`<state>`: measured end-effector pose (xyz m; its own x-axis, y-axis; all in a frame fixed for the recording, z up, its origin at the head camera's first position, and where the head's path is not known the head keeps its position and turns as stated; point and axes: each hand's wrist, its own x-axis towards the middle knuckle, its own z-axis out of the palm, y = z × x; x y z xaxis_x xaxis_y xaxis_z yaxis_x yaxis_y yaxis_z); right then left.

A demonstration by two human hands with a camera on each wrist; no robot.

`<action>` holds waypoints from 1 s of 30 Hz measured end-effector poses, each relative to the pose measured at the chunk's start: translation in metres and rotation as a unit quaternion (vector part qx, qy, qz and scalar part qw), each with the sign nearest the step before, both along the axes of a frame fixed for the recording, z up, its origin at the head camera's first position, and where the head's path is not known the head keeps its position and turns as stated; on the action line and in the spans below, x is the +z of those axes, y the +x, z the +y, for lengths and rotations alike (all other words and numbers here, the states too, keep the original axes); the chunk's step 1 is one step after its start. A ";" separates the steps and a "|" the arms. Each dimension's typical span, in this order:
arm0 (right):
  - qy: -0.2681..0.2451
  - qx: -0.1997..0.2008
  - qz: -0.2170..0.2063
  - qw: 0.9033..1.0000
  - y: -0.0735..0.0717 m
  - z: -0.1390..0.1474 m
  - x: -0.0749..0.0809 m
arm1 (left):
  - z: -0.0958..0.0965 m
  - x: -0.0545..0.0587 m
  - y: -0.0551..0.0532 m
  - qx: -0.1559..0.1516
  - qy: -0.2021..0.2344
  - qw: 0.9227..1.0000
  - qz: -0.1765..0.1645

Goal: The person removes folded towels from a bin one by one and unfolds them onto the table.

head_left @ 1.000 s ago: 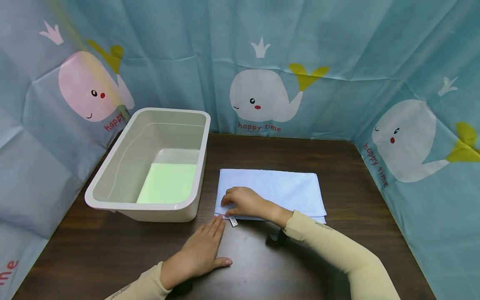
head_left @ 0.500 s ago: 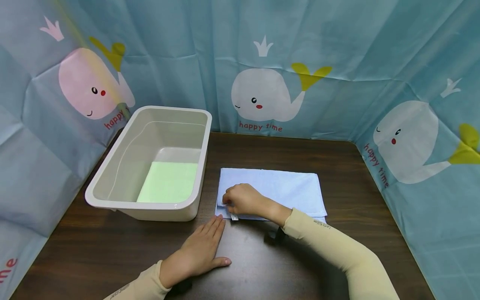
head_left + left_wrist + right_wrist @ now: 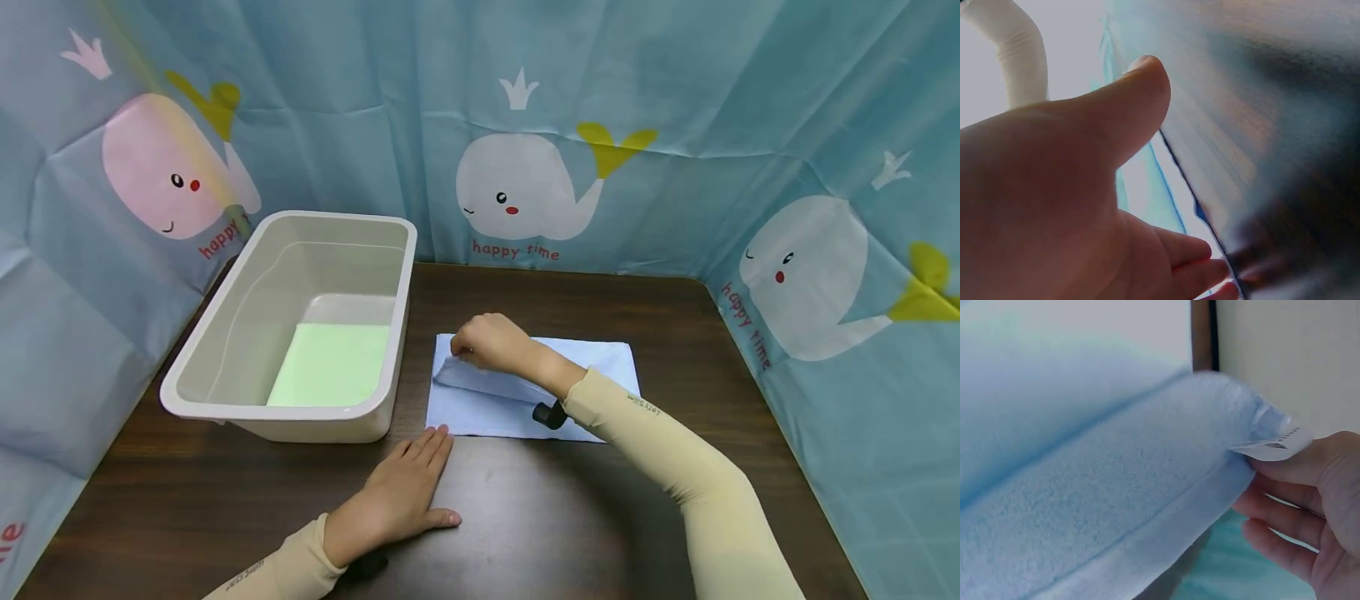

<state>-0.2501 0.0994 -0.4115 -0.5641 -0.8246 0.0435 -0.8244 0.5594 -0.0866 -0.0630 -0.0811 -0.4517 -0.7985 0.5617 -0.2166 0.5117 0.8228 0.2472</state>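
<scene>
A folded light blue towel (image 3: pixel 480 414) lies on the dark wooden table. My right hand (image 3: pixel 497 343) pinches its upper layer near the left corner and holds that flap raised and folded back. The right wrist view shows thumb and fingers on the towel edge (image 3: pixel 1166 531), beside a white label (image 3: pixel 1275 445). My left hand (image 3: pixel 405 487) rests on the table with straight fingers, its fingertips by the towel's near left corner. In the left wrist view, the left hand (image 3: pixel 1085 169) has its thumb spread away from the other fingers.
A light grey plastic basin (image 3: pixel 401 333) stands left of the towel, with a flat light green cloth (image 3: pixel 330 367) in it. A blue curtain (image 3: pixel 337 158) with whale prints hangs behind the table (image 3: pixel 480 287) and along both sides.
My right hand has pinched the towel's near left corner by the label, lifted it and moved it away from me, folding the top layer back. The left hand has stayed in place.
</scene>
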 end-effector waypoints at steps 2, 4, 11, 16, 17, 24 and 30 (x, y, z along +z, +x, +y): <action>-0.005 -0.017 -0.007 1.000 -0.013 0.001 0.004 | 0.000 -0.001 0.000 0.002 -0.003 1.000 0.000; -0.014 -0.038 -0.024 0.999 -0.026 0.003 0.007 | 0.000 -0.001 0.000 0.001 -0.007 1.000 0.000; -0.024 -0.096 -0.058 0.993 -0.071 0.005 0.006 | -0.001 0.000 -0.001 0.003 -0.007 1.000 -0.003; -0.050 -0.144 -0.094 0.984 -0.094 0.004 0.001 | -0.001 0.000 -0.001 0.006 -0.002 1.000 -0.008; -0.058 -0.154 -0.101 0.981 -0.098 0.004 -0.001 | -0.001 0.000 -0.001 0.006 -0.002 1.000 -0.008; -0.110 -0.208 -0.142 0.961 -0.117 0.003 -0.015 | -0.003 0.000 -0.001 0.005 0.004 1.000 -0.008; -0.132 -0.171 -0.211 0.953 -0.110 -0.001 -0.015 | -0.003 -0.001 -0.001 0.004 0.000 1.000 -0.002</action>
<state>-0.3597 0.0986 -0.4269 -0.8107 -0.5817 -0.0666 -0.4585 0.7015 -0.5457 -0.0642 -0.0841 -0.4525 -0.8015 0.5561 -0.2198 0.5047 0.8263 0.2501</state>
